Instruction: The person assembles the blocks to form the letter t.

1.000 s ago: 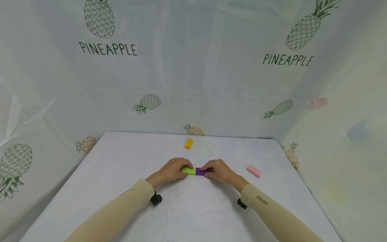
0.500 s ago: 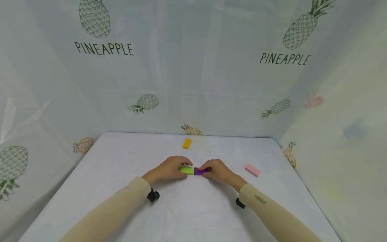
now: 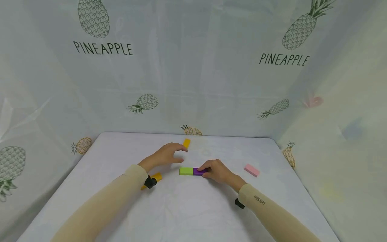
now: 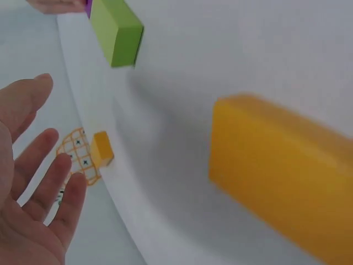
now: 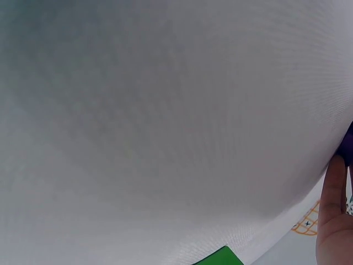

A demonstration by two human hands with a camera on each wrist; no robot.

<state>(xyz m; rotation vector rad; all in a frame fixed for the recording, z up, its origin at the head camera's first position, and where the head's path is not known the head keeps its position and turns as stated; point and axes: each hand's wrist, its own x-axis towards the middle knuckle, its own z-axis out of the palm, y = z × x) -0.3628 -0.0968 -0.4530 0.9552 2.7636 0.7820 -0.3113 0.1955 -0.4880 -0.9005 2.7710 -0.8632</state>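
Note:
A lime-green block (image 3: 186, 171) and a purple block (image 3: 198, 172) lie end to end in a row mid-table. My right hand (image 3: 220, 172) pinches the purple block between thumb and fingers, covering its right end. Fingers spread and holding nothing, my left hand (image 3: 165, 155) is above the table, behind and left of the row. Its fingertips come close to a small yellow block (image 3: 187, 143) near the back edge, overlapping it in the head view. Beneath the left wrist lies another yellow-orange block (image 3: 158, 176), large in the left wrist view and partly hidden by the wrist camera.
A pink block (image 3: 252, 170) lies to the right of my right hand. In the right wrist view a darker green block (image 5: 220, 258) shows at the bottom edge. The white table ends at a back edge before a pineapple-print curtain (image 3: 193, 84).
My left hand has let go of the lime-green block and moved back and left, opening its fingers. The yellow-orange block under its wrist has come into view. My right hand keeps its grip.

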